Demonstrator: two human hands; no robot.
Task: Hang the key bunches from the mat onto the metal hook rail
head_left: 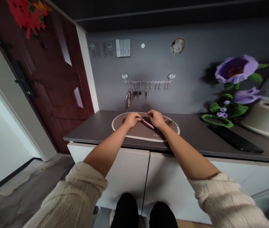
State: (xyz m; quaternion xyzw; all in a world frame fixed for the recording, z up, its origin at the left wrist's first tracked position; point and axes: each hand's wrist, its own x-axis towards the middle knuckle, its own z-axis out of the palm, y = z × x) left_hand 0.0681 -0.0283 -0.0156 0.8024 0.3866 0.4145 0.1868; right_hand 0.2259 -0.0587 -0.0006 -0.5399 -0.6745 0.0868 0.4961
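Note:
Both of my hands rest on an oval grey mat (134, 134) on a dark countertop (191, 136). My left hand (132, 119) is closed, its fingers pinching the near end of a small pink object (148, 123) that lies on the mat. My right hand (156, 117) is curled over the same pink object from the other side, fingers closed on it. Metal rings or keys (171, 122) lie just right of my right hand. What the pink thing is exactly I cannot make out.
A wall rail (148, 82) with hooks holds several keys (134, 94) above the mat. A purple flower decoration (234, 88) and a white appliance (267, 110) stand at the right, with a flat black object (234, 138) before them. A dark red door (49, 76) is left.

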